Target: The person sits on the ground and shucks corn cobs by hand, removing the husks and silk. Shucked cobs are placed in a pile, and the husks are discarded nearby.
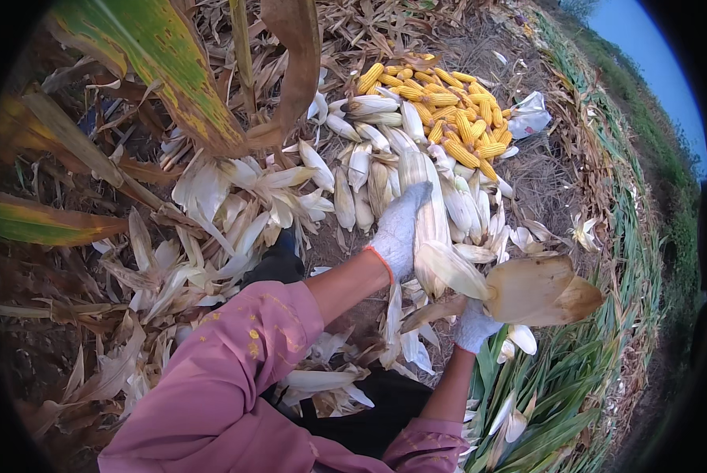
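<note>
My left hand [402, 227], in a white knit glove with an orange cuff edge, grips the side of a corn ear in its pale husk [425, 204]. Lower down, my right hand [475, 324], gloved the same way, is closed at the husk's base, where peeled husk leaves [531, 290] spread out to the right and partly cover it. Beyond the hands lie several unhusked corn ears [359, 165] side by side. Touching them at the back is a pile of bare yellow corn cobs [448, 112].
Loose dry husks [235, 201] are heaped at the left, below a standing corn stalk with a yellow-green leaf [164, 71]. A crumpled whitish bag [529, 115] lies right of the cobs. Green corn leaves [542, 378] cover the ground at the lower right.
</note>
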`<state>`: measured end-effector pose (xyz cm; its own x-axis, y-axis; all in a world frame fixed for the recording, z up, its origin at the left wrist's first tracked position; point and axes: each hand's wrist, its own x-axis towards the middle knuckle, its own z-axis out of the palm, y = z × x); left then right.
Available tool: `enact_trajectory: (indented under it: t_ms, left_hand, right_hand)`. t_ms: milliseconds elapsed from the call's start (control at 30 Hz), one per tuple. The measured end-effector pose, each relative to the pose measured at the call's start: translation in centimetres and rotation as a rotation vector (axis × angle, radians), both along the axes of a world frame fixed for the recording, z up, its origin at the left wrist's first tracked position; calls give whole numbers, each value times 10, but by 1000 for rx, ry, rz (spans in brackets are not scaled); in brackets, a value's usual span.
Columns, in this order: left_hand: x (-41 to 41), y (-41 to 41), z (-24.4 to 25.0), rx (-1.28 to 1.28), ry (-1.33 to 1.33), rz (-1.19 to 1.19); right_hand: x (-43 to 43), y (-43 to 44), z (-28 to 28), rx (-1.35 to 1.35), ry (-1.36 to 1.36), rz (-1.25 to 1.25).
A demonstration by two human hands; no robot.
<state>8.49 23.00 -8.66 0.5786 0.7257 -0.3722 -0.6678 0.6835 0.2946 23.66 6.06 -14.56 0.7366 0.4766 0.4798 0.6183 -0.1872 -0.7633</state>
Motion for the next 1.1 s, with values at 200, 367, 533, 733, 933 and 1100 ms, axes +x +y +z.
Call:
enact_trajectory:
  t_ms: [200,367,533,733,933,1100]
  left_hand:
    - [-33,37,7,165,-280,75]
    - [-35,19,5,302,-775,-184]
    - [-22,-2,19,393,-72,-258]
    - [-34,6,26,413,-87,-270]
    - [-16,5,5,384,-15,-221]
    - [-5,-2,-2,541,148,-245]
  right_hand:
    - [88,-32,-2,484,841,-515]
    - [28,39,-36,295,940,-258]
    - [-53,38,-179,-558,319,961]
    - [-60,72,-112,-65,269,509]
    - [-68,50,14,82,1215,609]
    - [-84,38,60,-62,885,691]
